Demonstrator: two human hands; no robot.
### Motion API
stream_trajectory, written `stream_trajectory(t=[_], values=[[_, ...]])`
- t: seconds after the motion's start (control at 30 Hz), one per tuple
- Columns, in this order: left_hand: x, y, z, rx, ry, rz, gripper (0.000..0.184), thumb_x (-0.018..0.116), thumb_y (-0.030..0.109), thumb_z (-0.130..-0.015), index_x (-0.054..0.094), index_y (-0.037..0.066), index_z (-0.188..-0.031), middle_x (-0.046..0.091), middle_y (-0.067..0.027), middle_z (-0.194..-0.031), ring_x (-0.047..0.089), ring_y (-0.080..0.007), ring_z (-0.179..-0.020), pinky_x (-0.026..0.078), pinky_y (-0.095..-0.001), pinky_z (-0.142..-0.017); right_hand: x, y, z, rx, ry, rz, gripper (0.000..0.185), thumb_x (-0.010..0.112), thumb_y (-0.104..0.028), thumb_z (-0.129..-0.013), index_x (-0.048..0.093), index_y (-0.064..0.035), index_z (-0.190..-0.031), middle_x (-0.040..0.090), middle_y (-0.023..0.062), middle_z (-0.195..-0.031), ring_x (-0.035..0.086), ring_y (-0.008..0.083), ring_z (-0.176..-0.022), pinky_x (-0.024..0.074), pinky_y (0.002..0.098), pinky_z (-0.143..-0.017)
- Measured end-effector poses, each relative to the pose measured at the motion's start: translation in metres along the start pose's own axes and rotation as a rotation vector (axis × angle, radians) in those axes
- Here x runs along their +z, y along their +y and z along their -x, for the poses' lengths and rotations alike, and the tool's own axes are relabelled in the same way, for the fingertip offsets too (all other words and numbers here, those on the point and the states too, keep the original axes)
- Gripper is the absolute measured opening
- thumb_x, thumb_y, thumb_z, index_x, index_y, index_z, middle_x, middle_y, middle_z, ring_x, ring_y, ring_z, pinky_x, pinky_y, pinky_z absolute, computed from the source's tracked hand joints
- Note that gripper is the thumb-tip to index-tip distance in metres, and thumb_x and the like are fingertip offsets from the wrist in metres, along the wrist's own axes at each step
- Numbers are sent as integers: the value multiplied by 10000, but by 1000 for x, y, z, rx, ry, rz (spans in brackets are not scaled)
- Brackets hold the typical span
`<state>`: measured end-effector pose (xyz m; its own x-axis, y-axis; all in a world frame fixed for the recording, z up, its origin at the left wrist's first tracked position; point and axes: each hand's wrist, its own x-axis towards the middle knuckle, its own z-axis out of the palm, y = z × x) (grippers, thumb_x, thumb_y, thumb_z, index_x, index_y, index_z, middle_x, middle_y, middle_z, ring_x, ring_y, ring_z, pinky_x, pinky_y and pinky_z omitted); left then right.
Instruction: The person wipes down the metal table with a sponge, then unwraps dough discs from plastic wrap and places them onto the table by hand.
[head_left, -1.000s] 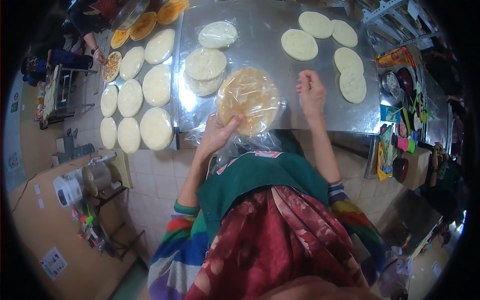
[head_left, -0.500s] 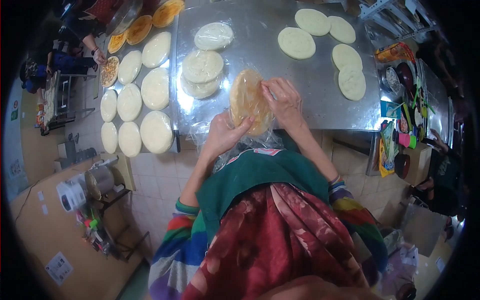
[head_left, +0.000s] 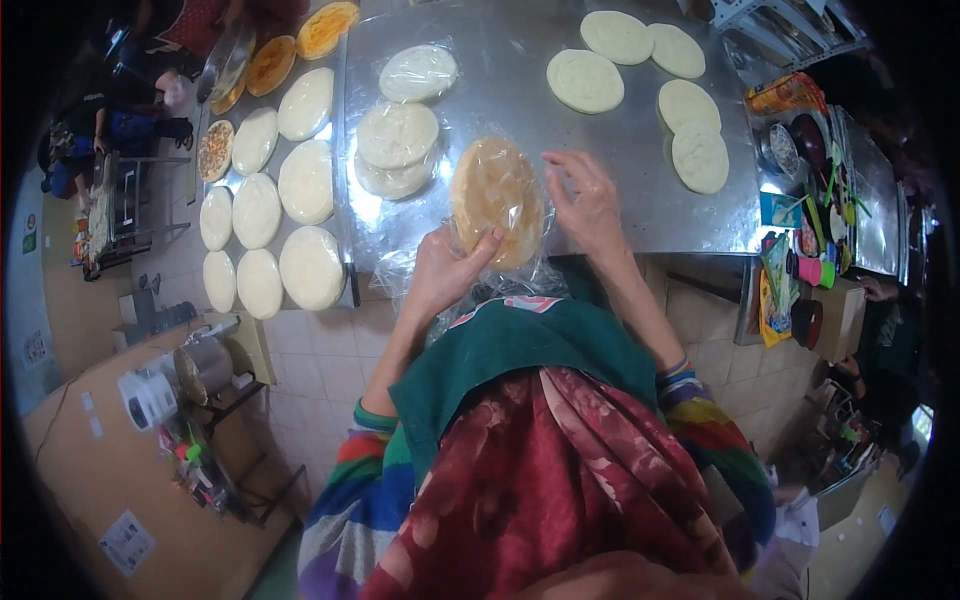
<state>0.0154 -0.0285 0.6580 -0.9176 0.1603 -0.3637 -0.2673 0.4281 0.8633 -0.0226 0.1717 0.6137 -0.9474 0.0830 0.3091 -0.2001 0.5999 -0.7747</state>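
At the left of the frame, pale rounds (head_left: 306,188) lie in rows, then three plastic-wrapped rounds (head_left: 398,134), two overlapping, on the desk (head_left: 640,220). In the centre, the left hand (head_left: 445,272) has its fingers clamped on a browned bread (head_left: 490,205) in clear plastic (head_left: 540,278); just right, the right hand's (head_left: 590,208) fingers are bent and parted, off the bread. Five bare rounds (head_left: 585,81) lie upper right.

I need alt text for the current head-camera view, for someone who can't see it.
A person's left hand holds a round, golden-brown flatbread in clear, crinkled plastic film over the near edge of a shiny grey metal table; the open right hand is raised close beside the bread. Pale, round dough discs lie on the table, some overlapping.
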Motion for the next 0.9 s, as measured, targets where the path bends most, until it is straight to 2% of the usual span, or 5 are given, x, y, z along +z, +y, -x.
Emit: stream_trajectory(t=[0.27, 0.37, 0.57, 0.8, 0.9], values=[[11, 9, 0, 50, -14, -80, 371, 654, 305, -854, 641, -50, -961, 672, -120, -803, 619, -149, -733, 494, -304, -667, 9, 6, 16, -122, -58, 107, 145, 667, -125, -779, 652, -75, -914, 612, 40, -862, 575, 240, -799, 483, 343, -701], [16, -2, -3, 61, -4, -159, 467, 648, 396, -816, 643, -41, -978, 665, -205, -772, 667, -294, -709, 506, -379, -667, 10, 8, 14, -133, -70, 117, 95, 659, -105, -775, 633, -68, -858, 605, 45, -844, 574, 248, -785, 484, 348, -684], [20, -8, -1, 43, 22, -224, 467, 644, 387, -814, 641, -63, -939, 649, -223, -730, 648, -307, -651, 490, -388, -621, 9, 17, 10, -148, -14, 148, 71, 645, -81, -769, 598, -59, -818, 592, 71, -825, 576, 268, -778, 481, 364, -685], [20, 4, 7, 7, -64, -22, 354, 625, 291, -858, 638, -42, -976, 659, -94, -770, 583, -133, -703, 476, -307, -652, -10, 77, -11, -101, 157, 257, 45, 618, -73, -793, 603, -50, -828, 600, 113, -838, 588, 286, -766, 482, 378, -659], [17, -3, 9, 40, -51, 70, 359, 625, 292, -853, 637, -39, -992, 652, -76, -761, 567, -116, -694, 469, -299, -645, -31, 96, -18, 162, 192, 209, 85, 594, -82, -832, 631, -58, -905, 621, 113, -871, 614, 240, -760, 494, 337, -673]])
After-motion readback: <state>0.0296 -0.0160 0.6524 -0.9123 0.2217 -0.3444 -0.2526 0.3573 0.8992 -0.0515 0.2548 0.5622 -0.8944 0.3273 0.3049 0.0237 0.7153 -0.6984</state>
